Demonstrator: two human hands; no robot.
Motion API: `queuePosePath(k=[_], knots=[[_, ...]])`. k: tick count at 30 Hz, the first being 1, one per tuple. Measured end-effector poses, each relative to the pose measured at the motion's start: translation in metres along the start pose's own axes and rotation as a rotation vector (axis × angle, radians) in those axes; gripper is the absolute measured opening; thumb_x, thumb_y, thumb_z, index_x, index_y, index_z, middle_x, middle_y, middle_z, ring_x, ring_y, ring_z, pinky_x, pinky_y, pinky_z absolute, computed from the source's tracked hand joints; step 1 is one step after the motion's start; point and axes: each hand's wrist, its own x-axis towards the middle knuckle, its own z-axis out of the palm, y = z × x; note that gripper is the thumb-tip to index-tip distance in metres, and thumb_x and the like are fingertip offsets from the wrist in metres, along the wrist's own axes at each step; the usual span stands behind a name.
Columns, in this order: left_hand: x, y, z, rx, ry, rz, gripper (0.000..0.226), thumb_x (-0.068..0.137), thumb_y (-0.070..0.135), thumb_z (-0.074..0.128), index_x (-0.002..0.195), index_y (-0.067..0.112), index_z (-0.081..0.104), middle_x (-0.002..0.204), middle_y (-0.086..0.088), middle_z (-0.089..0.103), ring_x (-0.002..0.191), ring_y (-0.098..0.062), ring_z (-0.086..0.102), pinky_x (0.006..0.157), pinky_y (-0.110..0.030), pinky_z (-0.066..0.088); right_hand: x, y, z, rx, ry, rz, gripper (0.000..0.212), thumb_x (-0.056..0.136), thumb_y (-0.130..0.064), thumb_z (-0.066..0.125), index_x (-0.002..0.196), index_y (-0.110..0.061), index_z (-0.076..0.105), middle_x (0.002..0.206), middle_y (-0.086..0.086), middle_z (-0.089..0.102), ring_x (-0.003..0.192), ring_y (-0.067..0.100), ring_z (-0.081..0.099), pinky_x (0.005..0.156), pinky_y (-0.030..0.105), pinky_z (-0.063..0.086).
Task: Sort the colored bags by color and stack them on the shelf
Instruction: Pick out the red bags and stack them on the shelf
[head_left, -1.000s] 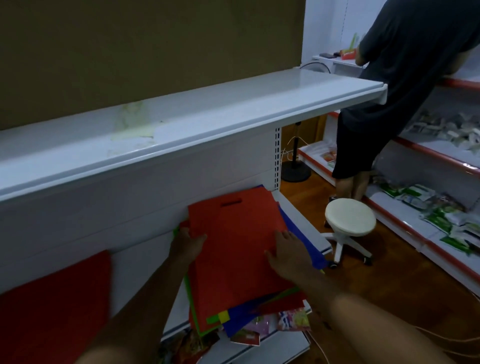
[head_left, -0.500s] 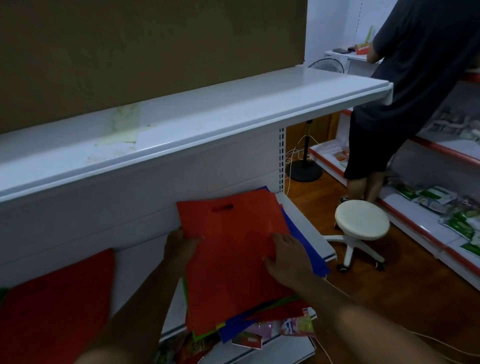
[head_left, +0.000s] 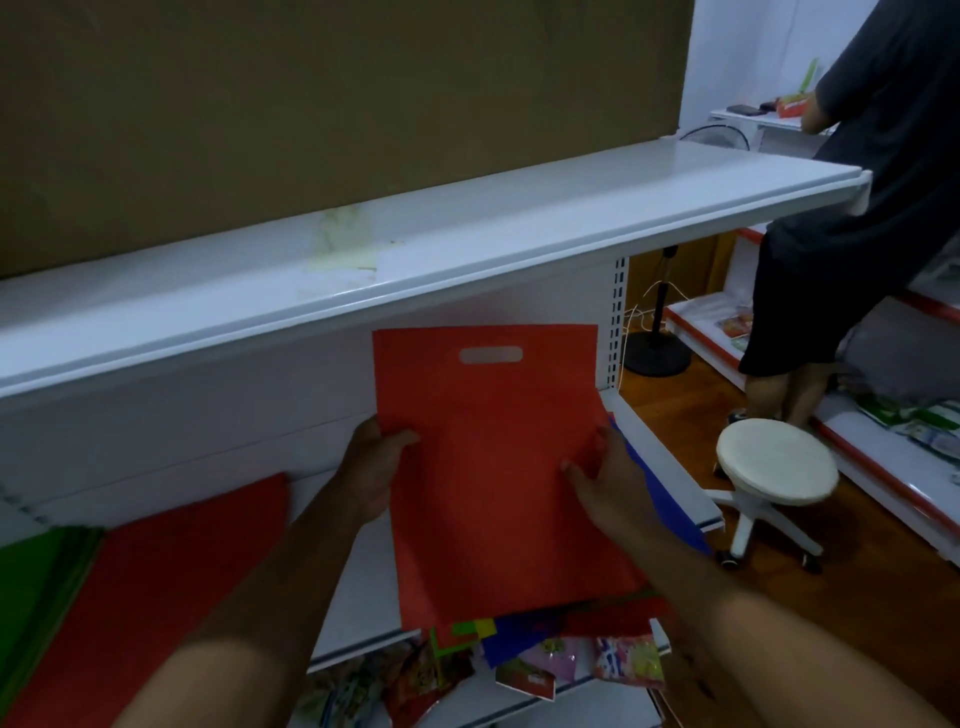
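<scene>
Head view: we look down at our two hands on a red bag in front of a white shelf unit.
Left hand (head_left: 371, 470): we grip the bag's left edge, thumb curled over its front face.
Right hand (head_left: 605, 480): we hold the right edge, thumb and fingertips pressed on the front, the other fingers behind.
Red bag (head_left: 498, 467): held tilted up, cut-out handle at the top, its lower edge over the mixed pile.
Mixed pile (head_left: 524, 631): blue, green, yellow and red bags on the lower shelf (head_left: 691, 499).
Red stack (head_left: 156, 587): lies well to the left, beside a green stack (head_left: 41, 577).
Upper shelf (head_left: 467, 228): above the bag.
Stool (head_left: 776, 470): on the floor to the right.
</scene>
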Motion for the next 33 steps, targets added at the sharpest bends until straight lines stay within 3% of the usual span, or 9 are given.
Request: queuePosePath(k=[6,12,15,18,22,25,27,30,33], knots=[[-0.006,0.012,-0.054,0.149,0.133,0.134,0.015,0.091,0.015,0.062,0.103,0.018,0.069,0.099,-0.008,0.072,0.093,-0.029,0.069,0.085,-0.045,0.056,-0.008,-0.039,0.033,-0.031,0.019,-0.209,0.058,0.096,-0.013,0.055,0.148,-0.021,0.031,0.144,0.0,0.046,0.131,0.016,0.046,0.103,0.022,0.032],[-0.026,0.017,-0.129,0.269,0.334,0.232,0.014,0.091,0.015,0.057,0.096,0.025,0.065,0.091,-0.004,0.07,0.079,-0.02,0.067,0.071,-0.036,0.056,-0.017,-0.085,0.084,-0.16,-0.02,-0.368,0.034,0.091,-0.009,0.06,0.124,-0.013,0.062,0.129,0.008,0.061,0.119,0.023,0.057,0.097,0.016,0.031],[-0.032,0.011,-0.177,0.301,0.421,0.26,0.034,0.088,0.015,0.061,0.121,0.021,0.057,0.104,-0.006,0.068,0.081,-0.017,0.065,0.074,-0.035,0.056,-0.031,-0.108,0.12,-0.184,-0.06,-0.403,0.044,0.084,-0.005,0.065,0.127,-0.01,0.06,0.133,0.012,0.058,0.124,0.026,0.053,0.1,0.015,0.028],[-0.041,0.005,-0.221,0.344,0.467,0.317,0.076,0.087,0.013,0.066,0.148,0.036,0.027,0.11,0.004,0.06,0.091,-0.015,0.061,0.08,-0.032,0.053,-0.05,-0.127,0.158,-0.169,-0.12,-0.415,0.05,0.081,-0.003,0.067,0.13,-0.008,0.057,0.134,0.013,0.055,0.125,0.025,0.051,0.098,0.008,0.024],[-0.044,-0.006,-0.279,0.597,0.545,0.363,0.046,0.086,0.011,0.066,0.13,0.021,0.057,0.132,-0.006,0.058,0.121,-0.024,0.054,0.104,-0.035,0.041,-0.073,-0.15,0.207,-0.115,-0.198,-0.394,0.052,0.085,-0.007,0.065,0.135,-0.009,0.052,0.134,0.009,0.052,0.122,0.019,0.051,0.098,0.01,0.03],[-0.047,-0.016,-0.314,0.638,0.566,0.305,0.036,0.086,0.014,0.067,0.122,0.016,0.064,0.127,-0.011,0.061,0.119,-0.027,0.055,0.105,-0.037,0.04,-0.086,-0.16,0.239,-0.101,-0.247,-0.387,0.05,0.09,-0.009,0.062,0.138,-0.013,0.049,0.13,0.002,0.048,0.112,0.006,0.046,0.085,-0.003,0.023],[-0.048,-0.025,-0.333,0.604,0.541,0.229,0.041,0.085,0.017,0.068,0.125,0.016,0.062,0.131,-0.01,0.058,0.12,-0.026,0.054,0.105,-0.04,0.041,-0.092,-0.163,0.258,-0.081,-0.275,-0.361,0.051,0.092,-0.012,0.061,0.14,-0.015,0.046,0.134,0.003,0.047,0.11,0.003,0.043,0.088,0.003,0.027],[-0.046,-0.041,-0.354,0.561,0.461,0.13,0.051,0.082,0.014,0.066,0.132,0.019,0.057,0.134,-0.009,0.056,0.113,-0.025,0.059,0.095,-0.041,0.051,-0.098,-0.162,0.285,-0.09,-0.309,-0.313,0.052,0.092,-0.015,0.061,0.142,-0.016,0.044,0.139,0.005,0.045,0.113,0.008,0.047,0.095,0.014,0.032],[-0.043,-0.06,-0.369,0.619,0.409,0.075,0.056,0.083,0.004,0.058,0.138,0.015,0.051,0.134,-0.008,0.055,0.106,-0.023,0.061,0.079,-0.026,0.051,-0.099,-0.156,0.308,-0.121,-0.341,-0.268,0.052,0.094,-0.016,0.059,0.143,-0.015,0.042,0.141,0.005,0.042,0.118,0.014,0.048,0.095,0.016,0.033]])
